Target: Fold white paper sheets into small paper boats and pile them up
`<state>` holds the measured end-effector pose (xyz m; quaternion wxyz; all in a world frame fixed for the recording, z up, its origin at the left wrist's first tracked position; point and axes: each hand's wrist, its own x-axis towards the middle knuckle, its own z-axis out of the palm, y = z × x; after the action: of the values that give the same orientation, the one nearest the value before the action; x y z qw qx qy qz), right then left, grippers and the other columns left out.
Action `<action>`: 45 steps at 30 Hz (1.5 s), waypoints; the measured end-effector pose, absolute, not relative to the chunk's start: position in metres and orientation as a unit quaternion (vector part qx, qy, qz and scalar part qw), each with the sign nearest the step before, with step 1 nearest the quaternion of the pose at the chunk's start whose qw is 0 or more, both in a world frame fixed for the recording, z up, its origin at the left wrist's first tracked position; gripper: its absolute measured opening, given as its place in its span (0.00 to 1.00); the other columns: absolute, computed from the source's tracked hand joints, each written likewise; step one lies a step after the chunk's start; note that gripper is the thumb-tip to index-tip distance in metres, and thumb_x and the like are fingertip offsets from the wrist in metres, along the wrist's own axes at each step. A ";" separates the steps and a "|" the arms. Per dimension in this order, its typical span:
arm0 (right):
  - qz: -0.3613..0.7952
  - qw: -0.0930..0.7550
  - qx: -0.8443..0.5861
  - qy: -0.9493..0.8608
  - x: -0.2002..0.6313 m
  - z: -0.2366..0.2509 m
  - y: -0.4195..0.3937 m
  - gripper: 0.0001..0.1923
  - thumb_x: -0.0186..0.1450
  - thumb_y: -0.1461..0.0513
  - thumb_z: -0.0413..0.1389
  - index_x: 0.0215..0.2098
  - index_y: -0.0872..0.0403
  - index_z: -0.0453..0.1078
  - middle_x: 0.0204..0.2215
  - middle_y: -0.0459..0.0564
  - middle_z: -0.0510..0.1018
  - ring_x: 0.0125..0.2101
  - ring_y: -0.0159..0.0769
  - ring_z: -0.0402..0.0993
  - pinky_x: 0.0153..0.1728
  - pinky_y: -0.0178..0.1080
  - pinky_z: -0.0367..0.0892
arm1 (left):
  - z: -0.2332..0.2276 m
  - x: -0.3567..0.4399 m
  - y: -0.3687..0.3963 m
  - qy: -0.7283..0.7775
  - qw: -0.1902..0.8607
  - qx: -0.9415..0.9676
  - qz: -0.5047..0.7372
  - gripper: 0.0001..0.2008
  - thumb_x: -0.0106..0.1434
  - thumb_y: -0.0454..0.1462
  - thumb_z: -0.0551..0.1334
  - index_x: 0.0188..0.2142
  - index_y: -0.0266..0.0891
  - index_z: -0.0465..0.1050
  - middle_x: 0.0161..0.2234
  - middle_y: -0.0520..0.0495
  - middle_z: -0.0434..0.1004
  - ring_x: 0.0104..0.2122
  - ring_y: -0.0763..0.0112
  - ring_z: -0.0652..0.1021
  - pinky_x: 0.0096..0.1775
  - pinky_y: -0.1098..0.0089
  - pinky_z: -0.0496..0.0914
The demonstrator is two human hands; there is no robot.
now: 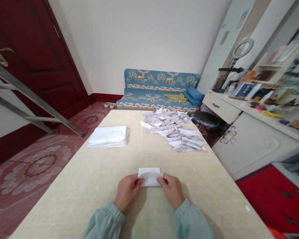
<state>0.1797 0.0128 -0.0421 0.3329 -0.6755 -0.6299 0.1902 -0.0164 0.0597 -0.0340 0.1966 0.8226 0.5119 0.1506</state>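
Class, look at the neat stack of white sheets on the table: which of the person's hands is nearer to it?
Left. The left hand lies below the stack; the right hand is farther right, across the folded paper.

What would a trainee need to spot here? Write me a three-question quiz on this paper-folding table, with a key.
1. True or false: the stack of flat white sheets lies on the same side of the table as the left hand.
2. Which thing do both hands pinch? A) a sheet on the stack B) the small folded paper C) a piece from the far pile
3. Fill in: the pile of folded papers lies on the far ____ part of the table.

Key
1. True.
2. B; the right hand and the left one grip its near corners.
3. Right.
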 end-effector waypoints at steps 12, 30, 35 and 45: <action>0.115 0.309 -0.770 -0.547 0.166 -0.035 0.034 0.05 0.51 0.67 0.58 0.23 0.53 0.66 0.28 0.48 0.71 0.29 0.36 0.70 0.32 0.35 0.62 | -0.040 -0.001 0.066 0.592 0.140 0.782 0.137 0.13 0.62 0.44 0.51 0.29 0.42 0.69 0.28 0.49 0.75 0.29 0.68 0.75 0.27 0.72 0.57; 0.329 0.534 -0.620 -0.472 0.171 -0.059 0.045 0.05 0.52 0.63 0.59 0.27 0.54 0.67 0.18 0.40 0.67 0.19 0.28 0.61 0.19 0.29 0.55 | -0.047 -0.007 0.078 0.441 0.384 0.690 0.426 0.12 0.59 0.42 0.58 0.32 0.38 0.77 0.45 0.42 0.71 0.44 0.61 0.72 0.43 0.66 0.67; 0.270 0.572 -0.576 -0.518 0.166 -0.054 0.048 0.04 0.55 0.62 0.59 0.28 0.55 0.69 0.21 0.41 0.67 0.22 0.29 0.62 0.24 0.30 0.57 | -0.038 -0.005 0.077 0.410 0.472 0.615 0.479 0.13 0.60 0.41 0.59 0.36 0.36 0.78 0.34 0.44 0.76 0.35 0.65 0.73 0.36 0.70 0.67; 0.287 0.609 -0.524 -0.521 0.168 -0.048 0.047 0.10 0.60 0.60 0.55 0.23 0.55 0.66 0.30 0.47 0.70 0.31 0.31 0.66 0.27 0.31 0.59 | -0.041 -0.003 0.077 0.399 0.546 0.571 0.465 0.13 0.58 0.41 0.61 0.38 0.36 0.79 0.37 0.44 0.77 0.37 0.64 0.73 0.36 0.71 0.66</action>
<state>0.1678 0.0467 -0.0483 0.6089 -0.5245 -0.5215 0.2867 -0.0030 0.0767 -0.0408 0.5464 0.5709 0.3987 0.4653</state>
